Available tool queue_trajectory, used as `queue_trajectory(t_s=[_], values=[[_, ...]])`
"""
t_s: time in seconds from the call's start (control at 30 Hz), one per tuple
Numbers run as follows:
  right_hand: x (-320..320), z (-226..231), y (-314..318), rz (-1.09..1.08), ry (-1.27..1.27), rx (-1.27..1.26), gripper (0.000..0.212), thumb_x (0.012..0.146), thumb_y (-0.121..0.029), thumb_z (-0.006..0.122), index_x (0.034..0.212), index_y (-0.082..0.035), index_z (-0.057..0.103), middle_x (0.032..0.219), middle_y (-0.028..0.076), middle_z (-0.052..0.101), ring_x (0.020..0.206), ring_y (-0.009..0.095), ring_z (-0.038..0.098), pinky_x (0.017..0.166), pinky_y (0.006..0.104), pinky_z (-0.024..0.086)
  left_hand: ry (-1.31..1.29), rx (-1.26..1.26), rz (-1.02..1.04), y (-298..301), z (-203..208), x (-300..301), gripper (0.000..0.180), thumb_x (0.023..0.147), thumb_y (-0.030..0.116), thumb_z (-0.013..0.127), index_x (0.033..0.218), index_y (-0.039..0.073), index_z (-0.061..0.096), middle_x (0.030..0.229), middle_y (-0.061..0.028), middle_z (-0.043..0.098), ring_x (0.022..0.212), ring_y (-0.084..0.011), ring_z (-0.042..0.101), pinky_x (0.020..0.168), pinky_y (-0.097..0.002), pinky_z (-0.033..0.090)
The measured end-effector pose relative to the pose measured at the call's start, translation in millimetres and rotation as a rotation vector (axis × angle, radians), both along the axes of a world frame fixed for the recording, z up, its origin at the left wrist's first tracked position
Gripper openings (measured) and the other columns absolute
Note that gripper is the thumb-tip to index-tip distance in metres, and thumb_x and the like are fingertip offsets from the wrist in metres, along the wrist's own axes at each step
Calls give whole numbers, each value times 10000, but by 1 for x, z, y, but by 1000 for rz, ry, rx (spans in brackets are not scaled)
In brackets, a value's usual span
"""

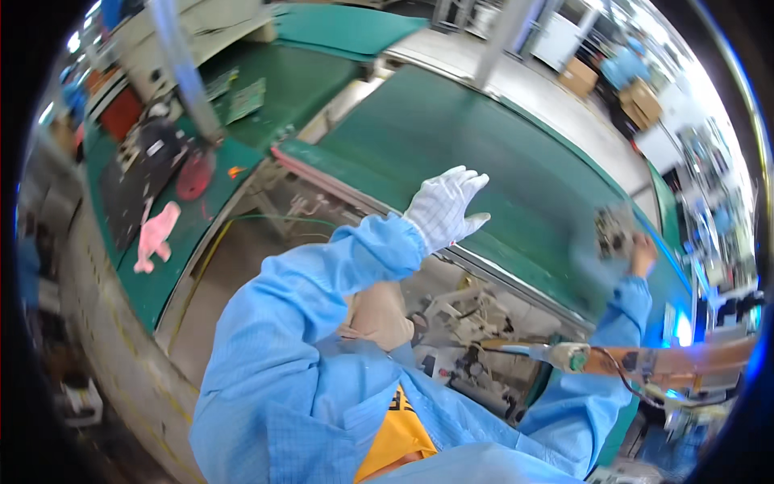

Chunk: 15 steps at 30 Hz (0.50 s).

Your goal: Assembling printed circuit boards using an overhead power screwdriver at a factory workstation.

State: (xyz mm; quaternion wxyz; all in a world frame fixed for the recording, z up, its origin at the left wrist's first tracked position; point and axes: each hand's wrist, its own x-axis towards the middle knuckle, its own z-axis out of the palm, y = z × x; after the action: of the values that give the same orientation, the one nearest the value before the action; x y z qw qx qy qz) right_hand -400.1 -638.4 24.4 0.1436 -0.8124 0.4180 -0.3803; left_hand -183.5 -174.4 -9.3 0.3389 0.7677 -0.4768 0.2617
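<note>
My left hand (448, 208), in a white glove, hovers over the near edge of a long green conveyor-like surface (516, 189). Its fingers are spread, with nothing in them. Far to the right, my right hand (642, 254) is stretched out and grips a circuit board (614, 231) by its edge. The board is grey-brown, crowded with parts, and somewhat smeared by motion. It is held over the right end of the green surface.
At left, a green-topped bench (145, 298) bears a pink glove (156, 234) and a dark flat sheet (153, 173). Green circuit boards (247, 100) lie behind a metal post (184, 73). A brownish bar (669, 360) with wiring crosses at lower right, over my right sleeve.
</note>
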Motion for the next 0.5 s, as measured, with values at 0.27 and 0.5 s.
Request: queue_trajectory(t_s=[0.27, 0.5], values=[[46, 45, 238, 553, -791, 1154, 171, 843, -152, 541, 927, -18, 608, 859, 67, 648, 806, 168, 622, 744, 294, 498, 1149, -77, -983, -40, 17, -96, 409, 894, 144, 540, 1276, 45, 434, 1240, -151, 480, 1197, -282, 457, 1023, -379, 380], [33, 12, 321, 625, -340, 953, 151, 872, -192, 580, 823, -53, 616, 730, -7, 585, 605, 58, 466, 528, 202, 344, 2144, -876, -980, -23, -12, -96, 349, 934, 258, 520, 1202, 36, 522, 1063, -64, 609, 907, -144, 584, 801, -256, 485]])
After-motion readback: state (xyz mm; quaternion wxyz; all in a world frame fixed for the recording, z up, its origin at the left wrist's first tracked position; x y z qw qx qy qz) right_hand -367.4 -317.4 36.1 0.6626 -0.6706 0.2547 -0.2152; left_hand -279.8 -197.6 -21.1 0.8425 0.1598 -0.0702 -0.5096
